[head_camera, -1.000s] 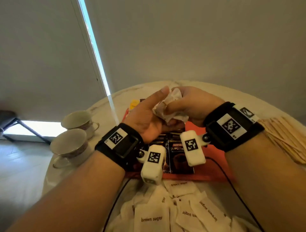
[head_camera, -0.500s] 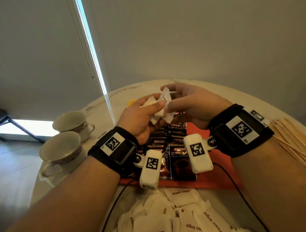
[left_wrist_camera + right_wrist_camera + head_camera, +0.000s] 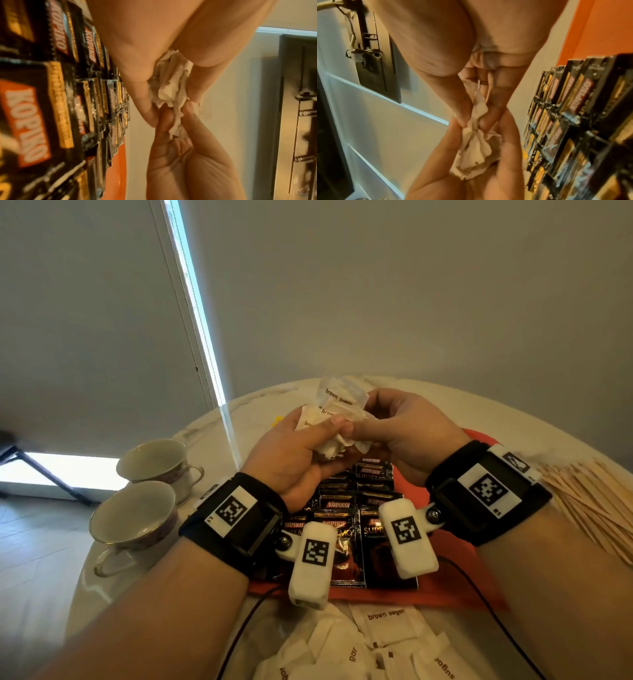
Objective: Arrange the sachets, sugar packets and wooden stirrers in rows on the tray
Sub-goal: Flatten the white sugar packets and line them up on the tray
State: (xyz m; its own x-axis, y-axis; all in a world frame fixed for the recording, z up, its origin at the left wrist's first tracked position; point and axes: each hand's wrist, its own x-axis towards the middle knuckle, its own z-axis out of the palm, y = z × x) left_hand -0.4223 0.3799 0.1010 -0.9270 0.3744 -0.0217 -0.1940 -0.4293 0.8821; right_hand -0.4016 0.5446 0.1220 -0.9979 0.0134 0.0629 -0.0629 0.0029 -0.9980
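Both hands hold a bunch of white brown-sugar packets (image 3: 339,405) in the air above the orange tray (image 3: 455,594). My left hand (image 3: 318,433) grips the bunch (image 3: 474,152) with thumb over it. My right hand (image 3: 363,426) pinches the packets' crumpled lower edges (image 3: 176,119) between thumb and fingers. Black Kopiko sachets (image 3: 346,508) lie in overlapping rows on the tray's left part, under the hands (image 3: 34,108). More sugar packets (image 3: 387,628) lie loose on the table in front of the tray. A pile of wooden stirrers (image 3: 589,498) lies to the right.
Two teacups (image 3: 154,463) (image 3: 133,515) stand at the table's left edge. The round marble table (image 3: 205,436) ends close behind the tray, with a wall beyond. The tray's right part (image 3: 479,436) shows bare orange. Black cables (image 3: 479,604) trail from my wrists.
The left thumb has closed over the bunch, which lay on straighter fingers before. The packets now stand up fanned, and the right hand has shifted to their lower edges.
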